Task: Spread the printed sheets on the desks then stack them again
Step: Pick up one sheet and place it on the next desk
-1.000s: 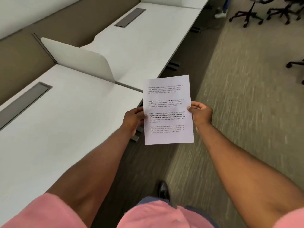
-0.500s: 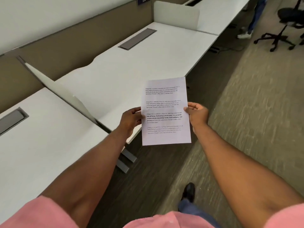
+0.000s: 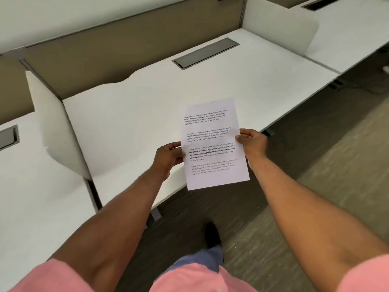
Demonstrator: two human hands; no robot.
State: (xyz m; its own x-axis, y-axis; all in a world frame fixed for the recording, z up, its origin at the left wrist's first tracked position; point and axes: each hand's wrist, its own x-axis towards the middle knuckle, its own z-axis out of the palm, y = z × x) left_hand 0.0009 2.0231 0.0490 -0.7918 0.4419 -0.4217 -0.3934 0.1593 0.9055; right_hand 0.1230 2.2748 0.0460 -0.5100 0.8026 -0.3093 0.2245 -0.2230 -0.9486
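**Over the middle counter, sheets held in both hands**

Above the near edge of the middle counter point(image 3: 210, 85) we hold the printed sheets point(image 3: 212, 144) up in the air, text facing us, the top of the page tilted a little to the left. Our left hand point(image 3: 168, 159) pinches the left edge, thumb on the printed face, and our right hand point(image 3: 252, 142) pinches the right edge the same way; each grip is closed on the paper. We cannot tell how many sheets are in the stack.

Compared with 0.5 s ago, we now stand squarely before this counter: its grey cable slot point(image 3: 205, 53) sits almost straight ahead rather than off to the upper left, and the white divider panel point(image 3: 56, 127) on the left looms larger. The sheets, which hung past the counter's edge over the carpet point(image 3: 336, 175), now overlap the white top for most of their length. Only the lower part hangs over the floor. Our dark shoe point(image 3: 211, 234) shows below, just in front of the counter.
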